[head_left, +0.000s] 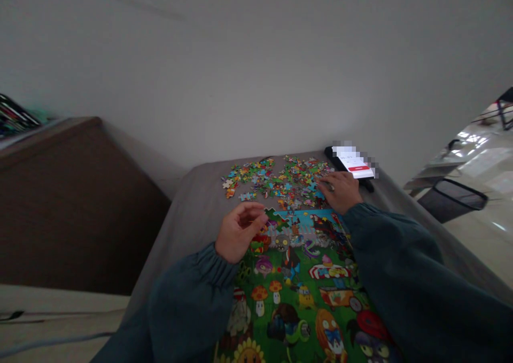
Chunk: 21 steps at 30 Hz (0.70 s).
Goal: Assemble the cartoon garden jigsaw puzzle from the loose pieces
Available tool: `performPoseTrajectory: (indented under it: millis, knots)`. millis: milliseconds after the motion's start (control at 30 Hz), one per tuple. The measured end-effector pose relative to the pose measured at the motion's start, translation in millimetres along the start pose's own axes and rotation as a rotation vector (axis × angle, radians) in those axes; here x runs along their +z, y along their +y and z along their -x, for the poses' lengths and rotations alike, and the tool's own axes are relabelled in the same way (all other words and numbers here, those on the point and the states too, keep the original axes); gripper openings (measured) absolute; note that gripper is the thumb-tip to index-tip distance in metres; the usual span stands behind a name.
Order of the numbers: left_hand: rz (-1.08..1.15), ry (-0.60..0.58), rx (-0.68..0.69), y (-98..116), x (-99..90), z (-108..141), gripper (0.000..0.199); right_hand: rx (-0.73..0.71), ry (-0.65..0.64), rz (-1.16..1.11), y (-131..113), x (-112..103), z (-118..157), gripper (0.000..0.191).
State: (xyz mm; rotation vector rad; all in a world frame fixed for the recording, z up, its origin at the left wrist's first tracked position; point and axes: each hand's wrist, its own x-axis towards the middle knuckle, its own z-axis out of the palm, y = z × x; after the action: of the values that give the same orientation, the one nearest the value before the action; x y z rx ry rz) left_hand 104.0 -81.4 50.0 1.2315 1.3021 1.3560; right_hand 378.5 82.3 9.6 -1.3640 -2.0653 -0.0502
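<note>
So, head cam, only view here: one cartoon picture point(294, 283) to use as the landmark, with two orange-capped mushrooms point(259, 294) printed on it. Loose jigsaw pieces point(276, 184) lie spread just past its far edge, way too many to count, on gray cloth point(186, 205). Two hands in total. Left hand point(242, 230) is at the picture's far left corner beside some green pieces point(276, 217); thumb and fingertips sit close, can't tell if that grip has anything pinched. Right hand point(340, 190) is just past the far right corner, fingers down among the pieces, grip unreadable too. One lit phone point(352, 161) lies beyond that corner.
</note>
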Motion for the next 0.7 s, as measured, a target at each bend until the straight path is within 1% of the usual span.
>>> performPoseTrajectory:
  millis: [67, 100, 133, 200, 267, 333, 400, 500, 600, 633, 700]
  knots:
    - [0.015, 0.015, -0.006, 0.4, -3.1, -3.0, 0.034, -0.010, 0.041, -0.114, -12.4, -16.3, 0.1, 0.027]
    - [0.023, 0.027, -0.008, 0.7, -4.5, -4.3, 0.035, -0.023, 0.019, -0.215, -21.4, -25.8, 0.9, 0.027]
    - [0.028, 0.044, -0.007, 0.8, -5.5, -5.4, 0.035, -0.031, -0.041, -0.347, -32.4, -35.4, 2.6, 0.028]
    - [0.028, 0.091, 0.011, 0.9, -6.4, -6.7, 0.036, 0.026, -0.210, -0.654, -59.0, -52.0, 10.5, 0.030]
    - [0.017, 0.135, 0.035, 0.9, -5.7, -6.7, 0.037, 0.080, -0.340, -0.914, -87.9, -61.7, 24.3, 0.047]
    - [0.012, 0.149, 0.050, 1.7, -3.5, -5.0, 0.038, 0.137, -0.462, -1.077, -113.8, -63.6, 41.4, 0.063]
    - [0.023, 0.124, 0.044, 3.8, -0.2, -1.7, 0.042, 0.176, -0.547, -1.170, -132.7, -60.0, 57.3, 0.068]
    - [0.030, 0.077, 0.000, 8.0, 4.7, 4.5, 0.046, 0.216, -0.654, -1.211, -146.8, -51.5, 72.5, 0.064]
    - [0.029, 0.038, -0.079, 8.7, 7.2, 9.2, 0.045, 0.236, -0.657, -1.221, -150.6, -44.6, 77.1, 0.059]
    - [0.034, 0.031, -0.097, 7.7, 7.4, 10.1, 0.044, 0.229, -0.647, -1.215, -150.9, -42.8, 77.3, 0.056]
    - [0.041, 0.039, -0.105, 4.7, 7.6, 10.8, 0.043, 0.210, -0.629, -1.178, -150.7, -39.5, 76.9, 0.041]
